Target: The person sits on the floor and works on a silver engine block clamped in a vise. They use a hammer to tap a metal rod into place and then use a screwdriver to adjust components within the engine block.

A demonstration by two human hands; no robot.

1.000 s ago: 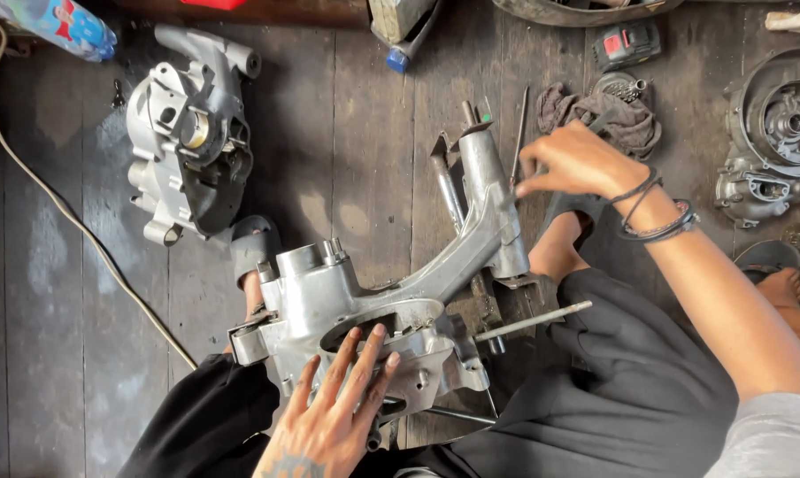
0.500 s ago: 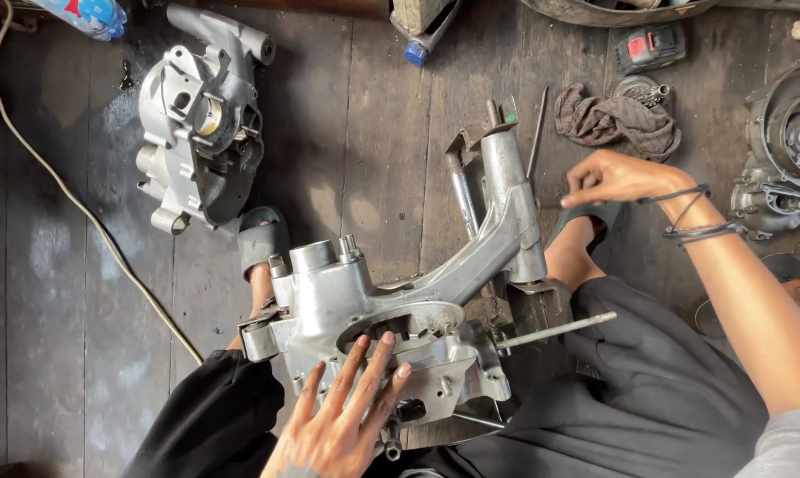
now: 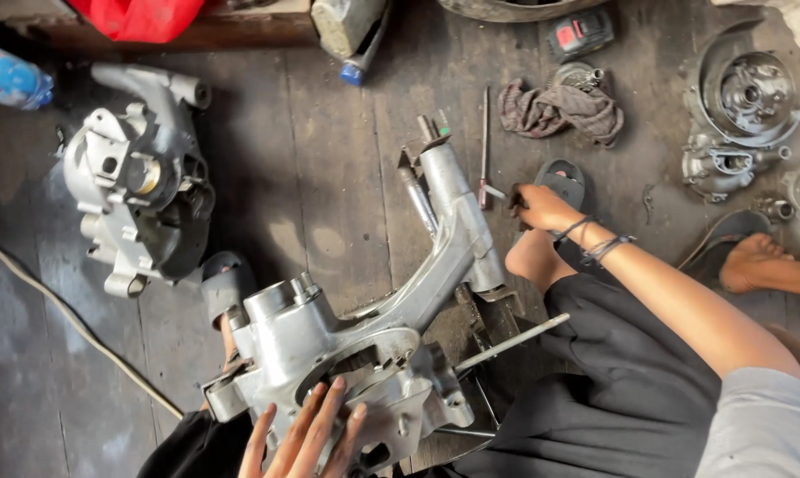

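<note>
Two engine casings (image 3: 365,354) (image 3: 139,190) | one rag (image 3: 559,108) | left hand (image 3: 307,438) spread flat on near casing | right hand (image 3: 542,208) closed on tool (image 3: 485,150)

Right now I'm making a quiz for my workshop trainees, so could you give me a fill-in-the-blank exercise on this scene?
1. The left hand rests flat on the silver ____ casing.
2. The right hand grips a slim tool that lies on the ____ floor.
3. The crumpled rag lies ____ the right hand in the picture.
4. The wrist of the right hand wears dark ____.

Missing words: engine; wooden; above; bands
</note>
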